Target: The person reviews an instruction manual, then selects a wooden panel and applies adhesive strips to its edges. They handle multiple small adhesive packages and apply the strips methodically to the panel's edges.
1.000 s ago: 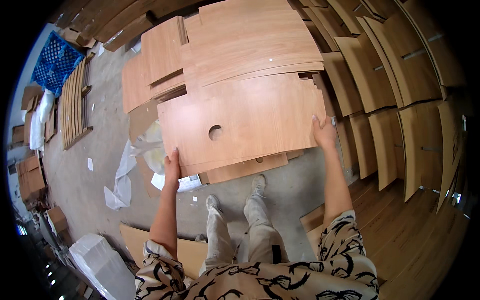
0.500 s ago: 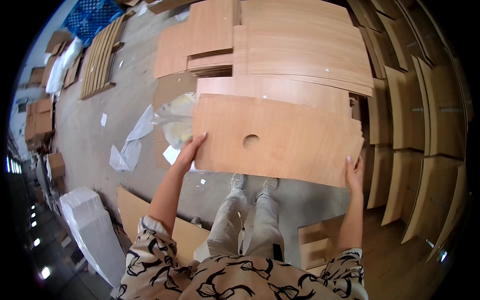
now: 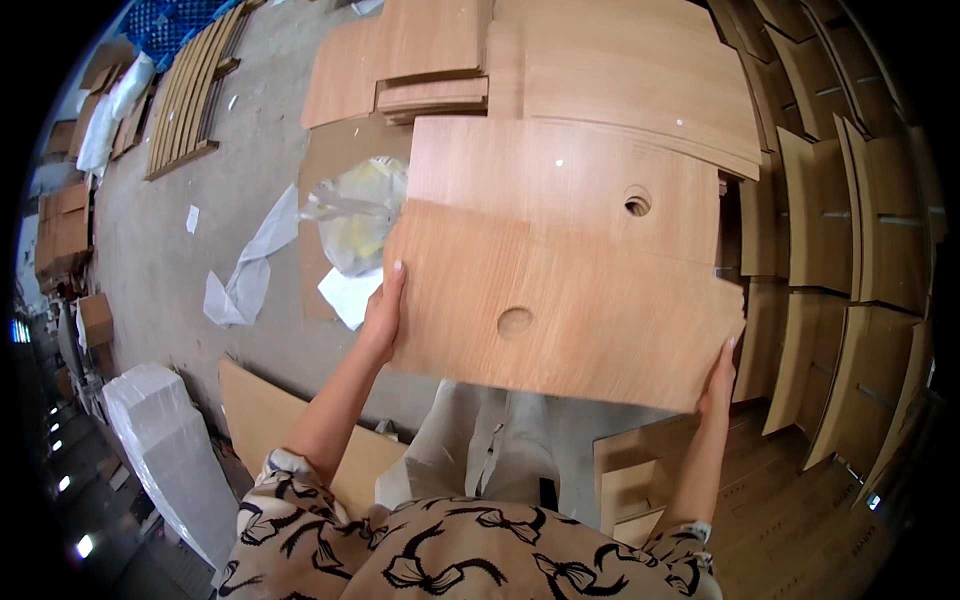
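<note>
1. You hold a flat wooden panel (image 3: 570, 310) with a round hole near its middle, lifted in front of you above the floor (image 3: 180, 260) and above your own legs.
2. Your left hand (image 3: 384, 312) grips the panel's left edge, fingers pointing up along it.
3. Your right hand (image 3: 718, 378) grips the panel's lower right corner, fingertips curled over the edge.
4. Just beyond the panel lies a second panel (image 3: 560, 175) of the same wood, also with a round hole, partly covered by the one you hold.
5. Farther beyond the panel, a stack of curved wooden boards (image 3: 620, 70) spreads across the floor.
6. To the right of the panel, rows of curved wooden pieces (image 3: 850, 220) stand close together.
7. To the left of the panel, a crumpled clear plastic bag (image 3: 355, 215) rests on brown cardboard, with white wrapping scraps (image 3: 245, 270) on the floor beside it.
8. Farther left of the panel, a bundle of narrow wooden slats (image 3: 190, 95) lies on the floor.
9. Below and left of the panel, a white wrapped block (image 3: 170, 450) sits near your left elbow.
</note>
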Demonstrator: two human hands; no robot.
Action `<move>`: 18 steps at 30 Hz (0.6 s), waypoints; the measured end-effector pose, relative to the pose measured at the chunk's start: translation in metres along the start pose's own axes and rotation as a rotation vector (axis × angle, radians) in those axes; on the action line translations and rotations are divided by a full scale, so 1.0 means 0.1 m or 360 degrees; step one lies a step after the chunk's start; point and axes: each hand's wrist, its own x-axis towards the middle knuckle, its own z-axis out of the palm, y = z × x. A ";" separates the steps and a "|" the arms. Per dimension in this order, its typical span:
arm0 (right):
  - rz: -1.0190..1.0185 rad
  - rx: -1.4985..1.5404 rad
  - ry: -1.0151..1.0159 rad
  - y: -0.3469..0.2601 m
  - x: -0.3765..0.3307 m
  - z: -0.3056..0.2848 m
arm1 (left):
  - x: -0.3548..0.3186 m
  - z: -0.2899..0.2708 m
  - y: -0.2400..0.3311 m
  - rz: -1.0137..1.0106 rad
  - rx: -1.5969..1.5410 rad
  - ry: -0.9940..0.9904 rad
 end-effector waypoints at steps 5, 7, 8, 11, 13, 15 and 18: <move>0.0439 -0.0302 -0.0206 0.67 -0.87 -0.19 | -0.55 -0.77 -0.71 -0.0444 0.0414 -0.0042; 0.0625 -0.0630 -0.0307 1.16 -1.00 -0.21 | -0.66 -1.06 -1.06 -0.0648 0.0579 0.0006; 0.0614 -0.0741 -0.0330 1.43 -0.99 -0.16 | -0.63 -1.19 -1.25 -0.0734 0.0657 0.0024; 0.0695 -0.1045 -0.0422 1.86 -1.15 0.28 | -0.51 -1.94 -2.27 -0.0818 0.0732 0.0163; 0.0539 -0.1210 -0.0447 2.28 -1.04 0.44 | -0.55 -2.15 -2.57 -0.0770 0.0733 0.0227; 0.0522 -0.1283 -0.0504 2.61 -1.05 0.60 | -0.59 -2.24 -2.64 -0.0788 0.0708 0.0241; 0.0596 -0.1258 -0.0574 2.93 -0.91 0.87 | -0.30 -2.61 -3.10 -0.0802 0.0776 0.0266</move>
